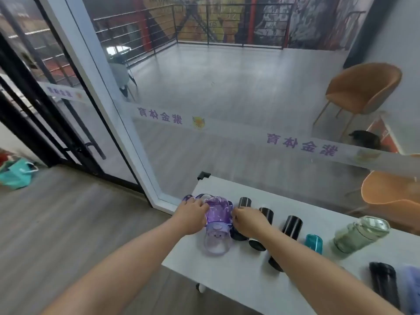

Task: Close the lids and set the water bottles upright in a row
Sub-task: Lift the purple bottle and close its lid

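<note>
Both hands flank and touch the purple bottle between them.

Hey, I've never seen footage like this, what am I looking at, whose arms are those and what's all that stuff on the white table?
There is no machine here. One wide-angle camera sits on a person's head, looking forward and down, so the two bare arms are the wearer's own. The left hand and right hand both grip a purple see-through bottle at the near-left end of a white table. Beside it are three black bottles, which seem to stand upright, then a small teal one and a pale green one that appears tilted. A dark bottle sits at the right edge. Behind is a glass wall and orange chairs.
</note>
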{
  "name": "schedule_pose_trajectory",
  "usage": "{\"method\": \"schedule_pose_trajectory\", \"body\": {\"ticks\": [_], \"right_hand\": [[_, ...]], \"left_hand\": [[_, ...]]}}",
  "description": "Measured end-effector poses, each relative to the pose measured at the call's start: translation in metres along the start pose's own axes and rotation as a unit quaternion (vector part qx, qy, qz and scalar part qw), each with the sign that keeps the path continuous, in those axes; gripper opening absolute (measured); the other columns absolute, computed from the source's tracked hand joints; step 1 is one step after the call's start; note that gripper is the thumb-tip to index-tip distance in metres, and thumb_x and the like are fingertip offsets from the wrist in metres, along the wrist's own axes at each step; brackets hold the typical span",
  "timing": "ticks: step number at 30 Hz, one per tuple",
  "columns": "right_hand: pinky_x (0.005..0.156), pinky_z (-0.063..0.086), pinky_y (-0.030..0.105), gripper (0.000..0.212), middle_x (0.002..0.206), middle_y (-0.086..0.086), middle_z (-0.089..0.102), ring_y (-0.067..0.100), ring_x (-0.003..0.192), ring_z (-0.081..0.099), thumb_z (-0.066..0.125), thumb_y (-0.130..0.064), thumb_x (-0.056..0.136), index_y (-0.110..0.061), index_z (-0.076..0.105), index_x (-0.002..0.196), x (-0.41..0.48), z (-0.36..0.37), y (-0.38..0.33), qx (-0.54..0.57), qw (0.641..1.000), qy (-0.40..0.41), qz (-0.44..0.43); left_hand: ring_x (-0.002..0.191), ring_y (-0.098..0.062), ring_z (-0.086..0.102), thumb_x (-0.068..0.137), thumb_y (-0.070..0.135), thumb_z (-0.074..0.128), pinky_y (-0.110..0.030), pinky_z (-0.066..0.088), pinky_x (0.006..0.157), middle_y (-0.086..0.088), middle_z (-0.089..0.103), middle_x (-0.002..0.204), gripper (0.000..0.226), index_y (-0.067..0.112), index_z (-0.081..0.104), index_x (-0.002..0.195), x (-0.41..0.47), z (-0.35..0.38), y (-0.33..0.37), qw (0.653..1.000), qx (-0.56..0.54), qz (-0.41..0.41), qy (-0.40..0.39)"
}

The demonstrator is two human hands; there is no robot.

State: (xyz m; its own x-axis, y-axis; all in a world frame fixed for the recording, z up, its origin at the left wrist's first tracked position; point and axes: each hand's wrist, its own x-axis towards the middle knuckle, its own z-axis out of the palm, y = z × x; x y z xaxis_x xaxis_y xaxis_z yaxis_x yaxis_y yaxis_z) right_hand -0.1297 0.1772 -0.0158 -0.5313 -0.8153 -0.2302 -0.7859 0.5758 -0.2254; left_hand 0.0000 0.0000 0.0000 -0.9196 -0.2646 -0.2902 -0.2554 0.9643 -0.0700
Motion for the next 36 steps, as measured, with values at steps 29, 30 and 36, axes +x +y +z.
{"method": "schedule_pose_trajectory", "body": {"ticks": [29, 30, 36], "right_hand": [[0.071, 0.044, 0.032, 0.026, 0.107, 0.012, 0.068, 0.035, 0.099, 0.065, 0.052, -0.017, 0.087, -0.013, 0.061, 0.111, 0.060, 0.191, -0.029, 0.339, 0.803, -0.065, 0.486], [0.070, 0.043, 0.032, 0.026, 0.107, 0.013, 0.068, 0.035, 0.098, 0.065, 0.052, -0.016, 0.086, -0.012, 0.061, 0.110, 0.064, 0.195, -0.031, 0.359, 0.787, -0.043, 0.499], [0.068, 0.043, 0.031, 0.024, 0.102, 0.017, 0.070, 0.037, 0.093, 0.065, 0.048, -0.018, 0.097, -0.007, 0.069, 0.102, 0.070, 0.208, -0.045, 0.386, 0.737, -0.002, 0.555]], "left_hand": [[0.137, -0.037, 0.024, 0.060, 0.050, 0.086, -0.055, 0.018, 0.111, -0.016, 0.023, 0.153, 0.121, 0.023, 0.012, 0.152, 0.209, 0.110, -0.018, 0.838, 0.280, 0.467, -0.045], [0.137, -0.038, 0.024, 0.059, 0.046, 0.087, -0.057, 0.018, 0.111, -0.017, 0.022, 0.153, 0.120, 0.024, 0.014, 0.151, 0.210, 0.114, -0.021, 0.838, 0.273, 0.471, -0.034], [0.139, -0.040, 0.019, 0.063, 0.031, 0.086, -0.060, 0.022, 0.110, -0.019, 0.021, 0.149, 0.113, 0.022, 0.015, 0.150, 0.202, 0.126, -0.050, 0.855, 0.219, 0.470, 0.014]]}}
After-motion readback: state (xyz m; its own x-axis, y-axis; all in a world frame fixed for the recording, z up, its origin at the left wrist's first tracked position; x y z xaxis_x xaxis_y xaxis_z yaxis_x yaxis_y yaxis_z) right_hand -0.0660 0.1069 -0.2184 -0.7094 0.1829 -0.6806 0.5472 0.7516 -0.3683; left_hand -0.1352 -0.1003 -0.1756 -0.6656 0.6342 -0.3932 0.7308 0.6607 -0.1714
